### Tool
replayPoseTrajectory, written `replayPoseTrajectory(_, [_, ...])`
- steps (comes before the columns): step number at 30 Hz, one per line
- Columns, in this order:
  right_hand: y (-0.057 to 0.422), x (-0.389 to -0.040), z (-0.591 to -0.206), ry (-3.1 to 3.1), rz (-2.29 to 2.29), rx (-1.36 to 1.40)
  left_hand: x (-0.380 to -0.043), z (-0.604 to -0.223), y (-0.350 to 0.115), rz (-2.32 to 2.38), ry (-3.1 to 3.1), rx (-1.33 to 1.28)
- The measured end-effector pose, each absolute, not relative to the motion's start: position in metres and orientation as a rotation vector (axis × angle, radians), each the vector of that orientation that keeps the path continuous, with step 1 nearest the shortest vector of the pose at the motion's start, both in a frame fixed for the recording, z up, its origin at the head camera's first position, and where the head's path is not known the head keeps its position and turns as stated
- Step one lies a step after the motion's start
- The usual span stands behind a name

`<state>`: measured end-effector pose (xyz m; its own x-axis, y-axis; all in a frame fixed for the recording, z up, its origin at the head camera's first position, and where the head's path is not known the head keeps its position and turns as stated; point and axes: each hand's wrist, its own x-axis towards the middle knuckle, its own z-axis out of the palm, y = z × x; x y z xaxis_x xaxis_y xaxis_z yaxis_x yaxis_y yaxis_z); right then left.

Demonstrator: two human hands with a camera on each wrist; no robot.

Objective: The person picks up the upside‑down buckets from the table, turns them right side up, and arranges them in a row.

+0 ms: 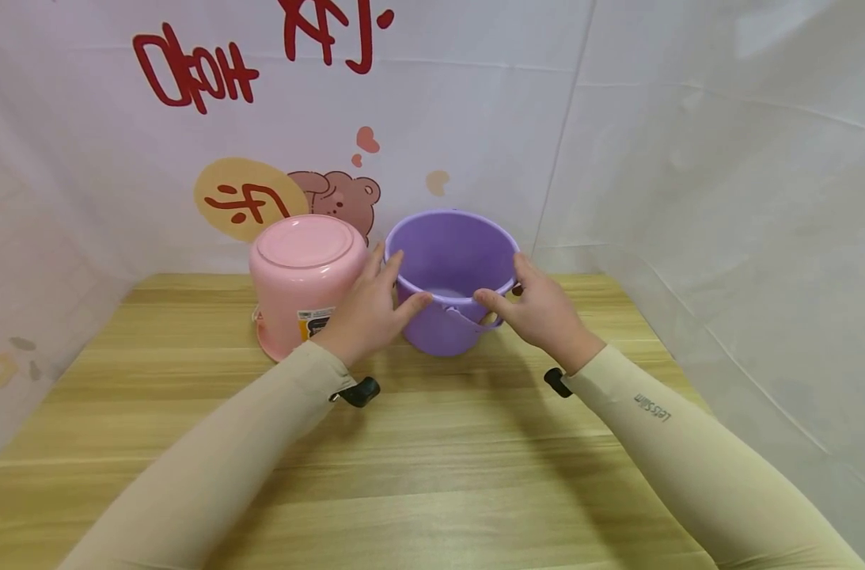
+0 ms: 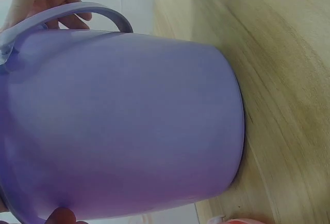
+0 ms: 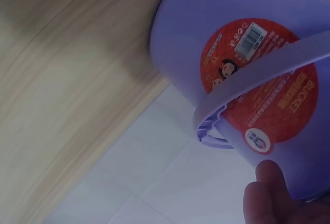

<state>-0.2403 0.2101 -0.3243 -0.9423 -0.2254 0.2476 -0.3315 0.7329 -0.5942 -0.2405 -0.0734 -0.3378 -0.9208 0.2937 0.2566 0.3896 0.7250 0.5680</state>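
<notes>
Brightly lit in the head view, with soft shadows across the tabletop (image 1: 418,507); dimmer and hazier in both wrist views.

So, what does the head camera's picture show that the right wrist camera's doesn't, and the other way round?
Only the head view shows the left hand, the brown cartoon bear printed on the white backdrop, and the inside of the purple plastic bucket.

Only the right wrist view shows the round red label with its white barcode on that bucket's side.

Both show the bucket's outside, its curved purple handle, the right hand and the pale wood-grain tabletop.
</notes>
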Motion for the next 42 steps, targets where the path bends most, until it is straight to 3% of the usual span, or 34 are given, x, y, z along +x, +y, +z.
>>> replayPoseTrajectory(25, [0.190, -0.234, -0.323, -2.853, 0.642, 0.230, -0.242, -0.337, -0.062, -0.996, -2.754, -0.467])
replayPoseTrajectory(42, [0.181, -0.245, -0.322, -2.936, 0.738, 0.140, -0.253, -0.338, -0.059, -1.064, -2.778, -0.383])
